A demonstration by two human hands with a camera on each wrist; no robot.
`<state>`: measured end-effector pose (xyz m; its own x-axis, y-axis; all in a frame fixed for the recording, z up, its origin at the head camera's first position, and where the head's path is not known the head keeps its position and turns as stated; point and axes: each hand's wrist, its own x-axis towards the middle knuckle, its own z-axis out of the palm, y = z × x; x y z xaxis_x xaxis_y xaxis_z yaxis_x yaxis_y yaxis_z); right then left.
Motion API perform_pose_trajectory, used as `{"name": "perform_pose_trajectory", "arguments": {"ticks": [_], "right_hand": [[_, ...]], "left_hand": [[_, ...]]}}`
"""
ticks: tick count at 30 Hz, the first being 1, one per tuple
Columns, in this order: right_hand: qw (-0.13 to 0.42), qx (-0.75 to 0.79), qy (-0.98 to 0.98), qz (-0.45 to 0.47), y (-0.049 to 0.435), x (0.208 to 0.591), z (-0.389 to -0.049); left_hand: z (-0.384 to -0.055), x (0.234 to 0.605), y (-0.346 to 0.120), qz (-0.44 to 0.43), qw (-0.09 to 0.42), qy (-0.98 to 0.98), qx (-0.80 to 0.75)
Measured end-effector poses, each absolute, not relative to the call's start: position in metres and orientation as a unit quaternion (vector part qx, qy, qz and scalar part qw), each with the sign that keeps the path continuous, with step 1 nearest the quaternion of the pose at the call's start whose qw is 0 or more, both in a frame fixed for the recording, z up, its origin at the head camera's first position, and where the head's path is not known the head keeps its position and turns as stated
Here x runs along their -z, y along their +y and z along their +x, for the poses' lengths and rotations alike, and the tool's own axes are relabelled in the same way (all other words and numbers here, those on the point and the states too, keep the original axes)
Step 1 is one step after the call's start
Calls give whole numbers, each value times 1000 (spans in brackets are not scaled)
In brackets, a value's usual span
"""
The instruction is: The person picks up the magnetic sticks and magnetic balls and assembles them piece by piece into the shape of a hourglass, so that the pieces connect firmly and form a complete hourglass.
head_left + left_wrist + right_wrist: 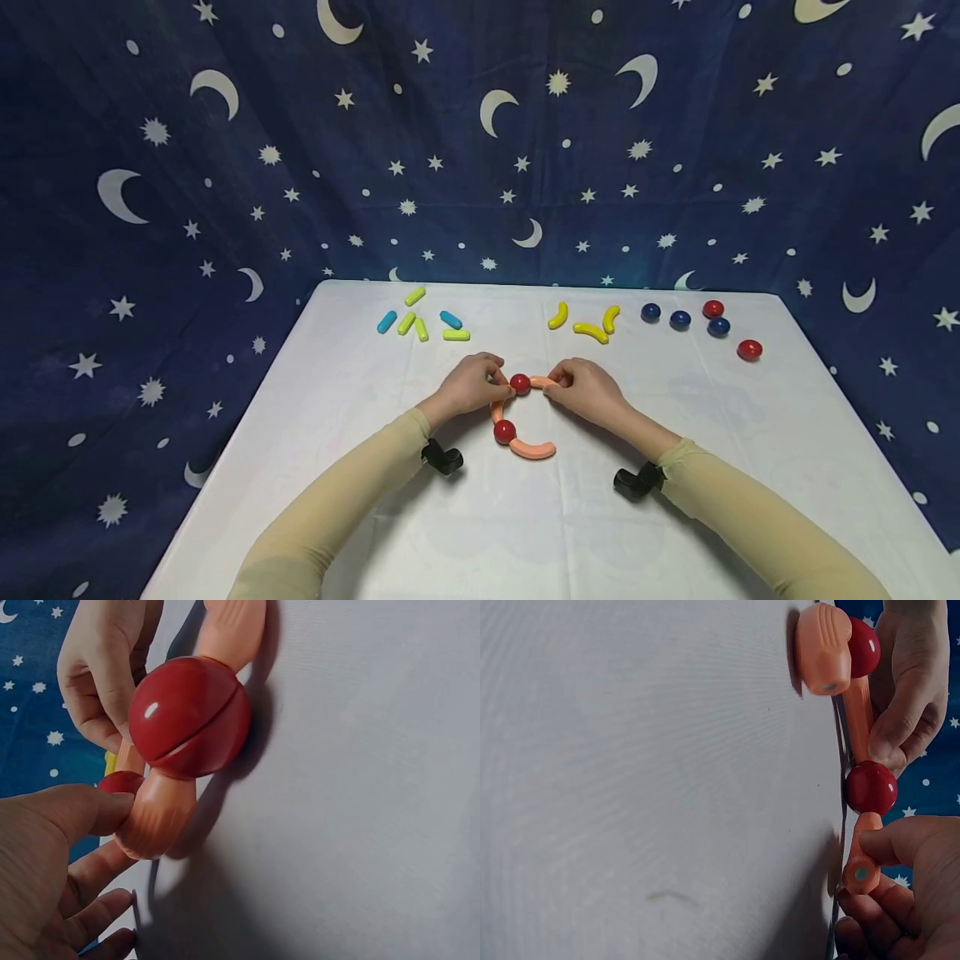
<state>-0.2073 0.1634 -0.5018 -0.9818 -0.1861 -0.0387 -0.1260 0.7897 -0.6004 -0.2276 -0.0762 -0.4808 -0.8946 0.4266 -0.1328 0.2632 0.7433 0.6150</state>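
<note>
A C-shaped chain of orange curved rods and two red balls lies before me. My left hand (471, 385) pinches the middle curved rod (159, 814) between thumb and finger, close to the upper red ball (521, 384). On that ball's other side, my right hand (588, 390) pinches another orange curved rod (864, 851), whose free end shows a grey disc. The rod meets or nearly meets the ball. The lower red ball (505, 431) joins the middle rod to a third orange curved rod (532, 450), which neither hand touches.
Green rods (407, 323) and blue rods (452, 319) lie at the back left. Yellow curved rods (591, 332) lie behind my right hand. Dark blue balls (680, 320) and red balls (749, 350) rest at the back right of the white table (480, 533). Starry cloth (450, 125) hangs behind.
</note>
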Motion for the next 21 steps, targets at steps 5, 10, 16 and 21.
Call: {"name": "perform_pose_trajectory", "arguments": {"ticks": [5, 10, 16, 21], "right_hand": [[39, 317, 943, -95, 166, 504, -208], [26, 323, 939, -118, 167, 506, -210], [19, 354, 922, -155, 163, 506, -211], [28, 363, 916, -171, 160, 507, -212]], "left_hand": [[-227, 482, -77, 201, 125, 921, -310], [-229, 479, -78, 209, 137, 916, -313], [-235, 475, -72, 195, 147, 919, -311], [-239, 475, -62, 213, 148, 926, -276]]}}
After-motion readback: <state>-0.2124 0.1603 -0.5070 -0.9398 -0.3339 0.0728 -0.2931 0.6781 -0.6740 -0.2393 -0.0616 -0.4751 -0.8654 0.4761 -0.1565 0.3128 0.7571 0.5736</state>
